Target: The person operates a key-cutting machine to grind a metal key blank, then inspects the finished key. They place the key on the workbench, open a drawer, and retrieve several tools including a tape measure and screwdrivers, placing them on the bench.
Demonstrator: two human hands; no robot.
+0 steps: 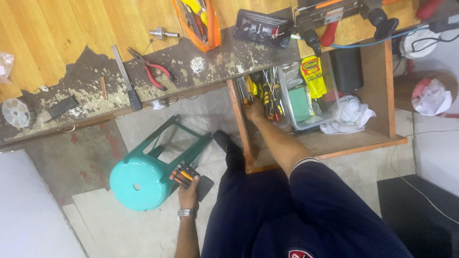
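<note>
Drawer [382,119] holds screwdrivers [267,98]; right hand [253,112] among them.

Counted: two hands, one stool, one drawer, and single tools on the table

One left hand [189,193] grips one bundle of orange-and-black-handled tools [182,174], too tightly packed to count; one right hand [253,112] is in one open wooden drawer [363,138]. One teal plastic stool [143,177] lies on the floor. On the table [48,28]: one pair of red-handled pliers [153,71], one flat file [125,76], one orange pouch [201,21], one phone [262,28]. In the drawer: one clear plastic box [306,93], one yellow tube [313,74], one white plastic bag [351,114]
</note>
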